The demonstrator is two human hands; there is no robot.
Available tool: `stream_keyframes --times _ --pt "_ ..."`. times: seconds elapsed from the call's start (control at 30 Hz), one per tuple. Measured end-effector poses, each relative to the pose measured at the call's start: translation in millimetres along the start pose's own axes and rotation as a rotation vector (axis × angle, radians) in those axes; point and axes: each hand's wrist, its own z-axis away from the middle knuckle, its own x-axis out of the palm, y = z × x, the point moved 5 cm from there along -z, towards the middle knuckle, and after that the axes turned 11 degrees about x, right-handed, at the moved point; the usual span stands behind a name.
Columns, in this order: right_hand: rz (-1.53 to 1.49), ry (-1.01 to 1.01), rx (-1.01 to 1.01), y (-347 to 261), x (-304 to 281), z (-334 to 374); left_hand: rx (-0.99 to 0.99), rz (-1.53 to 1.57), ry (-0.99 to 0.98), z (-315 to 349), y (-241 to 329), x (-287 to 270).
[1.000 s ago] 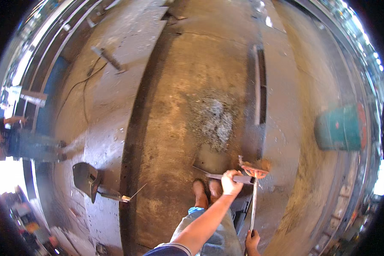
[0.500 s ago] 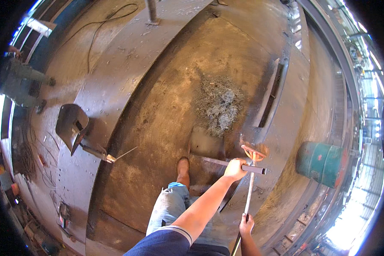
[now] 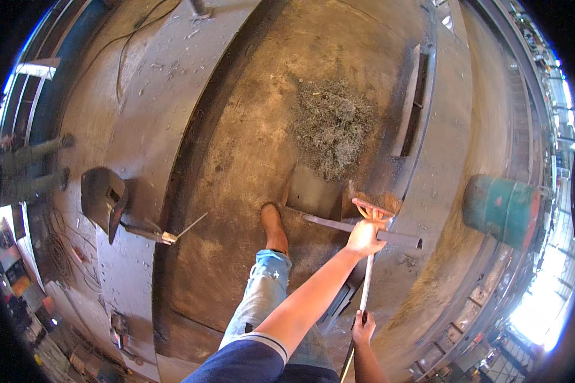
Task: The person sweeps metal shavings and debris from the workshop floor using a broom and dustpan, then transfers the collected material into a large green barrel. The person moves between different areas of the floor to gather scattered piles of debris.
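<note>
My left hand [image 3: 365, 239] is closed around a grey square metal tube [image 3: 402, 239], which reaches left to the rear of a flat metal dustpan [image 3: 313, 193]. Lower down, my right hand [image 3: 363, 328] grips the pale handle of a broom [image 3: 367, 287]. The broom's orange head and brown bristles [image 3: 384, 199] are just beyond my left hand, which partly covers them. Ahead of the dustpan's front edge lies a heap of grey metal shavings [image 3: 335, 127] on the brown floor, touching or very near that edge.
Long steel plates [image 3: 166, 83] flank the floor strip. On the left plate sit a dark welding mask [image 3: 102, 196] and an electrode holder [image 3: 153, 233] with its rod sticking out. A green drum [image 3: 501, 210] stands at right. Another person's legs [image 3: 32, 169] show far left.
The view has shifted, and the tube and dustpan sit higher against my boot. The broom head has come closer to my left hand. Both grips are unchanged.
</note>
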Motion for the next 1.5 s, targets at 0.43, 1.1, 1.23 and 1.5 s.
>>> stream_keyframes --times 0.43,1.1,1.23,1.5 --pt "0.161 -0.084 0.062 -12.8 6.5 -16.3 0.019 0.142 -0.102 21.7 6.0 -6.4" --pt "0.366 -0.126 0.092 -73.9 -31.4 -111.0 0.043 -0.141 -0.364 -156.8 11.2 11.4" --pt "0.294 -0.110 0.065 -63.8 -31.4 -130.7 0.124 -0.057 -0.634 -117.9 13.1 29.5" --pt "0.176 -0.152 -0.008 -47.8 -64.3 -186.7 0.152 0.074 -0.148 -90.4 8.0 48.1"
